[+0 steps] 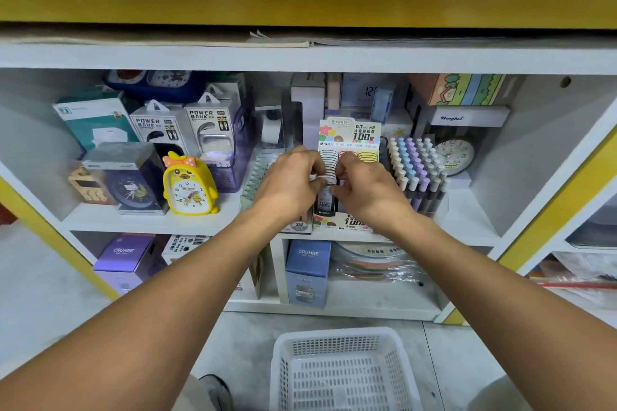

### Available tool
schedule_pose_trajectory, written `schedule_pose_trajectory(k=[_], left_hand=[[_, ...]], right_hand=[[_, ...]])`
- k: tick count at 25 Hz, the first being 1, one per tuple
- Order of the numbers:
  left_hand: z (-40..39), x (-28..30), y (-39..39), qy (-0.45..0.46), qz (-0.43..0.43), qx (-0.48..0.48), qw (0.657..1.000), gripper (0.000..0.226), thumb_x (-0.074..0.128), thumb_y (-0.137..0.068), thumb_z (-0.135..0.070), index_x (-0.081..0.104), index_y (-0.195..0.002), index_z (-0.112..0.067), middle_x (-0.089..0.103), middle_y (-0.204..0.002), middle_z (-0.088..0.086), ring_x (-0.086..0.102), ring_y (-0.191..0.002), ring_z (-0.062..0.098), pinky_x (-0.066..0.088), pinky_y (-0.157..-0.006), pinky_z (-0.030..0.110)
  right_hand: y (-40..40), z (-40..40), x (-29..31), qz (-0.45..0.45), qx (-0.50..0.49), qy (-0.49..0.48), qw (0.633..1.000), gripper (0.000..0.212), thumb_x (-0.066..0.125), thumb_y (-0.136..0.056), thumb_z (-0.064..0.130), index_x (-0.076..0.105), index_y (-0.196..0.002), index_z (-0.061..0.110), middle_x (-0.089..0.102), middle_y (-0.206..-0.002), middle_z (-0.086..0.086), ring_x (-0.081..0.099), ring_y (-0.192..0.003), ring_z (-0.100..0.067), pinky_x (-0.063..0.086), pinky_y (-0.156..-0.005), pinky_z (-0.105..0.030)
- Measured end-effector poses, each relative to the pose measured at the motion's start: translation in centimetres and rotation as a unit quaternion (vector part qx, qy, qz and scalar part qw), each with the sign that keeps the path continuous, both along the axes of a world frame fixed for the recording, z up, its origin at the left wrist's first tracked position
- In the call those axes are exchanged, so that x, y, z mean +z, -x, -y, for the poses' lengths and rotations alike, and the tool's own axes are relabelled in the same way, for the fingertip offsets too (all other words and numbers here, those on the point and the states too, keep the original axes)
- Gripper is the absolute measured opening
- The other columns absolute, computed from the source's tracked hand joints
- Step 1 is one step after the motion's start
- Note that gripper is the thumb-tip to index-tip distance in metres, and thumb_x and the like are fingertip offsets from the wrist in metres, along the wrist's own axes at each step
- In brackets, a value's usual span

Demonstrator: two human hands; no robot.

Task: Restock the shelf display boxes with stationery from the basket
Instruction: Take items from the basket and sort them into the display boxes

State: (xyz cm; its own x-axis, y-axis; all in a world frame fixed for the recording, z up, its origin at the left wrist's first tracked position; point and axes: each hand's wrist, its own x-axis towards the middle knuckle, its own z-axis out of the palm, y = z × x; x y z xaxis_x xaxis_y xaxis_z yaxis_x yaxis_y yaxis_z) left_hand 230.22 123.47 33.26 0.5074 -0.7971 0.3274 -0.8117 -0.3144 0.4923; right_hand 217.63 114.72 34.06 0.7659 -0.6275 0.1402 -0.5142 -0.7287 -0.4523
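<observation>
Both hands work at the lead-refill display box on the middle shelf.

Left hand [289, 182] and right hand [362, 188] pinch small refill tubes [325, 177] with curled fingers, over the display box [349, 140], partly hiding it. Left of the box: yellow duck clock [188, 185]. Right of it: pastel pens [415, 165] standing upright. Below the box, on the floor: white basket [344, 370], nothing visible inside.

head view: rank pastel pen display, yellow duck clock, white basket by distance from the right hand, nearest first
From the right hand:
1. Pastel pen display, just to its right on the same shelf.
2. Yellow duck clock, same shelf, left past the left hand.
3. White basket, down on the floor.
</observation>
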Motion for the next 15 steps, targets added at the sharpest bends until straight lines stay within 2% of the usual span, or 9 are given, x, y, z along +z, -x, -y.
schedule_pose_trajectory(k=[2,4,6,7,8,9,11,12,15], left_hand=[[-0.1,-0.1,-0.1,-0.001,0.004,-0.002,1.000,0.011,0.073,-0.086,-0.022,0.064,-0.089,-0.028,0.053,-0.097,-0.008,0.057,-0.086,0.018,0.050,-0.080,0.037],[-0.2,0.0,-0.3,0.012,0.014,0.002,1.000,0.008,0.066,-0.089,-0.021,0.064,-0.096,-0.025,0.052,-0.099,-0.008,0.058,-0.090,0.020,0.048,-0.079,0.034],[-0.1,0.0,-0.3,0.024,0.052,-0.006,0.998,0.022,0.056,-0.094,-0.024,0.062,-0.115,-0.020,0.056,-0.115,-0.004,0.056,-0.108,0.021,0.047,-0.087,0.034],[0.0,0.0,-0.2,0.006,0.076,-0.025,0.997,0.033,0.050,-0.097,-0.026,0.057,-0.128,-0.018,0.054,-0.130,-0.002,0.050,-0.121,0.020,0.044,-0.098,0.036],[0.2,-0.1,0.0,-0.022,0.095,-0.047,0.994,0.042,0.044,-0.099,-0.029,0.048,-0.139,-0.016,0.047,-0.144,0.000,0.041,-0.133,0.020,0.038,-0.108,0.038],[0.3,-0.2,0.3,-0.056,0.103,-0.067,0.991,0.049,0.038,-0.102,-0.032,0.039,-0.148,-0.016,0.037,-0.154,0.000,0.031,-0.142,0.019,0.029,-0.116,0.038],[0.6,-0.5,0.7,-0.111,0.096,-0.087,0.985,0.053,0.029,-0.104,-0.035,0.026,-0.154,-0.017,0.023,-0.162,0.000,0.018,-0.149,0.016,0.016,-0.122,0.036],[0.7,-0.5,0.9,-0.112,0.094,-0.087,0.985,0.053,0.027,-0.104,-0.035,0.025,-0.155,-0.017,0.022,-0.163,0.000,0.016,-0.150,0.016,0.015,-0.122,0.035],[1.4,0.5,1.4,-0.069,0.107,-0.070,0.989,0.054,0.029,-0.103,-0.035,0.026,-0.154,-0.016,0.023,-0.162,0.001,0.017,-0.150,0.016,0.015,-0.122,0.036]], right_hand=[[0.1,-0.1,-0.2,-0.005,0.004,0.003,1.000,0.017,0.060,-0.095,0.026,0.047,-0.104,0.019,0.065,-0.093,-0.010,0.063,-0.084,-0.035,0.056,-0.073,-0.046],[0.2,0.0,-0.1,0.035,-0.003,0.039,0.999,0.010,0.054,-0.096,0.022,0.050,-0.105,0.019,0.066,-0.093,-0.009,0.062,-0.085,-0.034,0.055,-0.074,-0.045],[0.3,0.3,-0.1,0.090,-0.019,0.113,0.989,0.023,0.049,-0.096,0.017,0.055,-0.119,0.015,0.063,-0.113,-0.009,0.060,-0.103,-0.033,0.053,-0.086,-0.044],[0.3,0.4,0.0,0.070,-0.017,0.144,0.987,0.036,0.047,-0.098,0.017,0.051,-0.134,0.013,0.056,-0.133,-0.010,0.053,-0.123,-0.032,0.047,-0.100,-0.043],[0.3,0.5,0.1,0.017,-0.009,0.159,0.987,0.048,0.044,-0.100,0.020,0.041,-0.148,0.011,0.041,-0.153,-0.009,0.038,-0.141,-0.030,0.035,-0.114,-0.041],[0.3,0.5,0.0,-0.043,0.005,0.164,0.985,0.055,0.038,-0.103,0.023,0.027,-0.156,0.012,0.023,-0.164,-0.008,0.021,-0.152,-0.026,0.020,-0.122,-0.040],[0.4,0.6,-0.5,-0.115,0.030,0.181,0.976,0.058,0.029,-0.106,0.027,0.014,-0.160,0.012,0.007,-0.169,-0.006,0.005,-0.156,-0.021,0.005,-0.124,-0.040],[0.7,0.6,-0.6,-0.114,0.039,0.201,0.972,0.058,0.029,-0.106,0.027,0.015,-0.160,0.012,0.009,-0.168,-0.007,0.007,-0.155,-0.021,0.005,-0.125,-0.040],[1.9,1.0,0.8,-0.032,0.019,0.256,0.966,0.054,0.035,-0.103,0.028,0.032,-0.155,0.011,0.027,-0.164,-0.010,0.022,-0.152,-0.025,0.011,-0.124,-0.042]])
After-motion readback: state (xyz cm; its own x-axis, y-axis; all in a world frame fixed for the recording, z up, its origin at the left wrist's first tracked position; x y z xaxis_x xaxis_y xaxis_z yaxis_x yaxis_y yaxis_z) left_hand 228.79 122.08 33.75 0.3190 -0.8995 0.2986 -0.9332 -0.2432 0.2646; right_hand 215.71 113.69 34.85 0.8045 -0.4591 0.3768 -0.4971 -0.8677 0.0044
